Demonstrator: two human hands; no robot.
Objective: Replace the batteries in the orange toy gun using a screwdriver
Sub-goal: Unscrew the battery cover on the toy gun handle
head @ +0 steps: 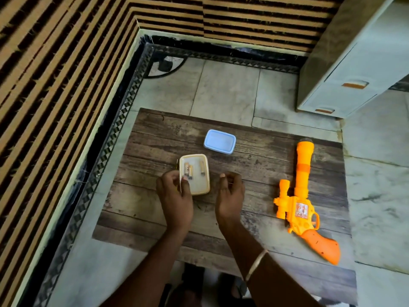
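Observation:
The orange toy gun (302, 191) lies on the right side of the wooden table (254, 173), barrel pointing away, grip near the front edge. A cream container (199, 185) in the middle holds three batteries (188, 171). My left hand (174, 196) grips the container's near-left corner, thumb over the rim. A thin dark tool (177, 163), perhaps the screwdriver, lies along the container's left side, mostly hidden by that hand. My right hand (230, 196) hovers just right of the container with loosely curled fingers and holds nothing.
A pale blue lid (219, 141) lies beyond the container. A grey cabinet (354, 74) with drawers stands at the back right on the tiled floor. A striped wall runs along the left and back. Sandalled feet show under the table's front edge.

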